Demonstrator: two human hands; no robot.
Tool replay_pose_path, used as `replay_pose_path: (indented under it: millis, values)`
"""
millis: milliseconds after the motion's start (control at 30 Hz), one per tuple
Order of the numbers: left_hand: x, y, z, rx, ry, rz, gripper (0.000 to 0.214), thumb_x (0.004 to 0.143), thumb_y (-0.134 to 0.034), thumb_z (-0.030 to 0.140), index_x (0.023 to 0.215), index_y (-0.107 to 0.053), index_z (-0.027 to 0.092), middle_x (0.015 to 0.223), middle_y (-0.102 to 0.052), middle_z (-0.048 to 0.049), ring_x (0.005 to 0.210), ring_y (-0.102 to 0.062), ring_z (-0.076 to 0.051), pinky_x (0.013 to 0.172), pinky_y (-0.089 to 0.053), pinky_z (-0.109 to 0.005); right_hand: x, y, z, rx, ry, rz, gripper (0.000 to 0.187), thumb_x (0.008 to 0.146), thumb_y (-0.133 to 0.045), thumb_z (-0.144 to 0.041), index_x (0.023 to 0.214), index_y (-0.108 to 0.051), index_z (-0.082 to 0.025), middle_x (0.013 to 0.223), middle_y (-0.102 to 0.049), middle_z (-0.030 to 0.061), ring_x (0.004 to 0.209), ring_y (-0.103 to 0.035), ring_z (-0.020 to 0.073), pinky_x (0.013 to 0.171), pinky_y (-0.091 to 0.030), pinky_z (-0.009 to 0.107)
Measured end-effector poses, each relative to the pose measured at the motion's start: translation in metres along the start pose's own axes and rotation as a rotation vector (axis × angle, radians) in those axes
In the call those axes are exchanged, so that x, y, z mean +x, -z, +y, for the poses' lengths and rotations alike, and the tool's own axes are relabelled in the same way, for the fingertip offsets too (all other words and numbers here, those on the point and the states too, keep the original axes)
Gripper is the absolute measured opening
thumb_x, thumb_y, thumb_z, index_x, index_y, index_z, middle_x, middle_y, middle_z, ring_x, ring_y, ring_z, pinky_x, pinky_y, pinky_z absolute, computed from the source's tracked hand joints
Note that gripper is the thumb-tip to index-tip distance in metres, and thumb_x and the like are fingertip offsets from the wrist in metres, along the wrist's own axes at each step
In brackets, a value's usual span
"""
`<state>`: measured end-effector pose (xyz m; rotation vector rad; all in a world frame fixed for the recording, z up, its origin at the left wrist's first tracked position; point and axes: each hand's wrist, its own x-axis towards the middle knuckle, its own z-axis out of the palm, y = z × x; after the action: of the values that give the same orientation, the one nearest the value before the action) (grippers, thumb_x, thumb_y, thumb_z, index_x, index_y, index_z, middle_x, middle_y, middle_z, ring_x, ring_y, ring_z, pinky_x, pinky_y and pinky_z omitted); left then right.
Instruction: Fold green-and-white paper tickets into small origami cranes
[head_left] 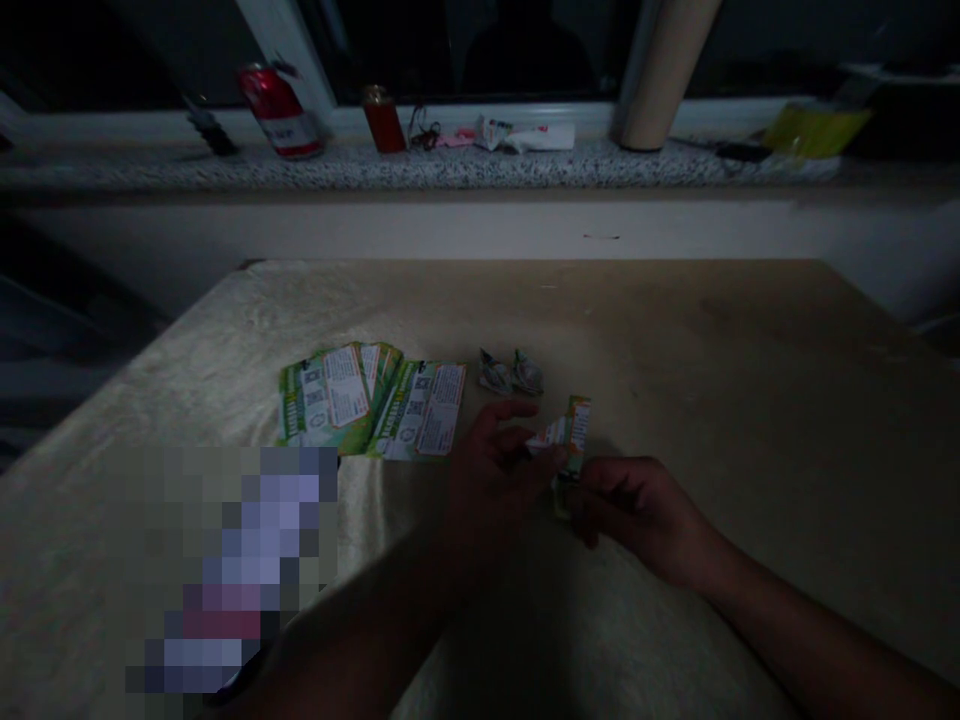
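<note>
pinching the paper (579, 430) from its left side, the left hand (489, 472) faces the right hand (646, 507), which grips, as far as the dimness shows, the near end; the paper lies between both, long axis running near to far.

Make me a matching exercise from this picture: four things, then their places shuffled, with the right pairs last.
Things:
1. Red metal can
2. Spread green printed paper leaflets
3. Two small folded paper shapes, green and white
4. Folded green-and-white paper piece

Places:
A. Held by the left hand and right hand
B. On the speckled stone windowsill
C. On the beige table, just beyond the left hand
D. On the table, left of that hand

Pairs:
1-B; 2-D; 3-C; 4-A
</note>
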<state>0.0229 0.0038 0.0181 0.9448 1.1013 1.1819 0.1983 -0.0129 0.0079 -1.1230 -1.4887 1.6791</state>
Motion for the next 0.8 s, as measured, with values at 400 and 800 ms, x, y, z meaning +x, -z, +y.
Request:
replay_pose_path:
  millis: [400, 800]
  values:
    - [0.0, 0.005, 0.004, 0.03, 0.028, -0.034, 0.054, 0.068, -0.088, 0.025, 0.114, -0.061, 0.02, 0.069, -0.07, 0.0048, 0.057, -0.062, -0.011, 0.054, -0.046, -0.019, -0.003, 0.002, 0.003, -0.035, 0.029, -0.011, 0.035, 0.083, -0.079, -0.038, 0.069, -0.053, -0.018, 0.064, -0.049, -0.0042, 0.058, -0.041, 0.0095, 0.053, -0.034, 0.023]
    - [-0.003, 0.009, -0.01, 0.135, 0.069, -0.253, 0.03, 0.074, -0.081, 0.022, 0.101, -0.071, 0.018, 0.101, -0.08, -0.0074, 0.089, -0.074, -0.02, 0.078, -0.056, -0.03, -0.003, 0.019, -0.002, -0.18, 0.225, 0.106, 0.034, 0.097, -0.063, -0.044, 0.074, -0.061, -0.018, 0.059, -0.052, -0.0024, 0.052, -0.045, 0.0106, 0.048, -0.035, 0.023]
